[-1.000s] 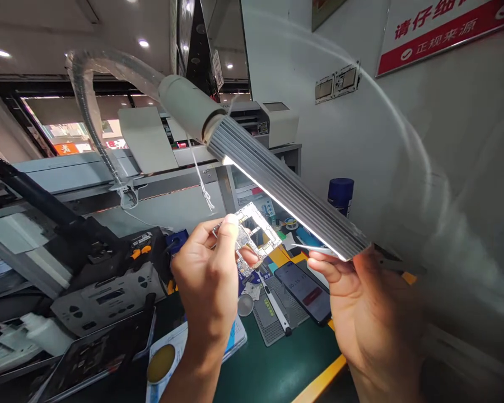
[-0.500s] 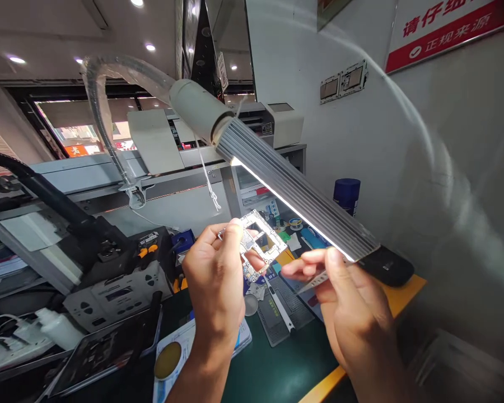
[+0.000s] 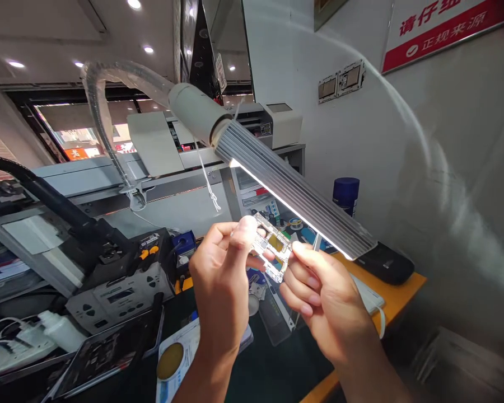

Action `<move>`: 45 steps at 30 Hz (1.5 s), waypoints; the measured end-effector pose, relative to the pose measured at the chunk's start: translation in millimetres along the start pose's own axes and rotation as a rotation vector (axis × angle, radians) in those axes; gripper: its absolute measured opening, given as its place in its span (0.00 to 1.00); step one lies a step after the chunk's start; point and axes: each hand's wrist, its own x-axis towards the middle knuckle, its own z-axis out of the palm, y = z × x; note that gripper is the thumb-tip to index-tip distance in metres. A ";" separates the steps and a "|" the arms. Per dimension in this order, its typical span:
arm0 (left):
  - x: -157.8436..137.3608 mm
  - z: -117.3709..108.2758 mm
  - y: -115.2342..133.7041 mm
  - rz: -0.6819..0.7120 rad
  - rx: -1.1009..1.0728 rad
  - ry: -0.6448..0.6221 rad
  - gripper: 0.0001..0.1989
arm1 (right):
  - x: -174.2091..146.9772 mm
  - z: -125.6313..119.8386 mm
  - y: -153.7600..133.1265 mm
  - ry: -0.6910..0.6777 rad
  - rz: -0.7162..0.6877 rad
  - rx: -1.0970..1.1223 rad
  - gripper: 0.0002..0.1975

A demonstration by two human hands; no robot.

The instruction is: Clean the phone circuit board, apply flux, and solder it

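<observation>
The left hand (image 3: 222, 266) grips a circuit board (image 3: 262, 244) between its fingers, above the bench (image 3: 277, 372) and near the lit lamp (image 3: 294, 179). The right hand (image 3: 330, 291) pinches the board's right edge with its fingers, a thin metal tool (image 3: 317, 242) jutting up behind them. A blue can (image 3: 345, 193) stands beyond the lamp.

On the left, a grey control unit (image 3: 109, 308) stands near a white bottle (image 3: 61, 330), with a round olive disc (image 3: 170, 361) nearer — on a printed sheet (image 3: 190, 351) — while far off to the right a blue can (image 3: 345, 193) stands below two flat plates (image 3: 350, 79) and a red-and-white sign (image 3: 449, 39) on the pale wall (image 3: 453, 117).
</observation>
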 end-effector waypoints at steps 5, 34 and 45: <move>-7.2 4.9 10.4 0.043 -0.108 -0.079 0.13 | -0.7 13.3 -7.5 0.025 -0.049 0.058 0.23; -1.7 10.4 17.9 -0.125 -0.580 -0.164 0.07 | -11.4 -0.5 -1.4 0.111 0.078 0.243 0.14; -1.5 10.9 19.1 -0.142 -0.637 -0.234 0.09 | -5.7 -25.9 9.1 0.363 -0.232 0.202 0.17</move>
